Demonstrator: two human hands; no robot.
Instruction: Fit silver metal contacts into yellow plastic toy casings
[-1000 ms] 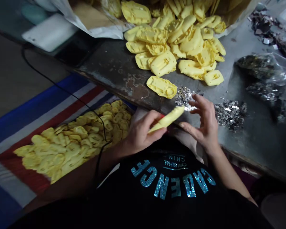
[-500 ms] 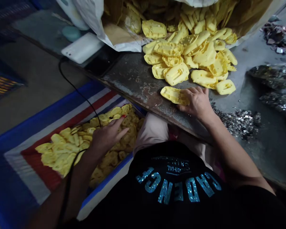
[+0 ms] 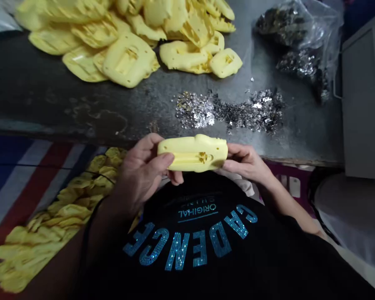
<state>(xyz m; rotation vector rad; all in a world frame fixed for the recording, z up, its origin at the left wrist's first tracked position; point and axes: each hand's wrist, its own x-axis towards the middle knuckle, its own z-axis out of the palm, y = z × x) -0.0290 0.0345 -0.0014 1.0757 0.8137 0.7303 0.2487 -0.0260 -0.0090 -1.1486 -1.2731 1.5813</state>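
Observation:
A yellow plastic shell (image 3: pixel 187 152) is held in front of my chest, just off the table's near edge, its outer face with a long slot and small holes turned up. My left hand (image 3: pixel 150 166) is closed around its left end, thumb on top. The fingers of my right hand (image 3: pixel 245 162) pinch its right end. Beyond it on the table are two touching heaps of small shiny metal pieces, a paler heap (image 3: pixel 195 111) and a darker heap (image 3: pixel 259 110). Farther back, a pile of similar yellow shells (image 3: pixel 128 60) covers the left part of the table.
Below the table on the left, many yellow shells (image 3: pixel 71 210) lie on striped sheeting (image 3: pixel 28 187), with a black cable (image 3: pixel 43 165) across. A clear plastic bag (image 3: pixel 303 46) of dark metal bits stands at the back right. A grey box (image 3: pixel 365 100) is at the right.
My left hand let the earlier shell go over the lower pile. My right hand took the single shell off the table and brought it back, and both hands now hold it. The view swung right.

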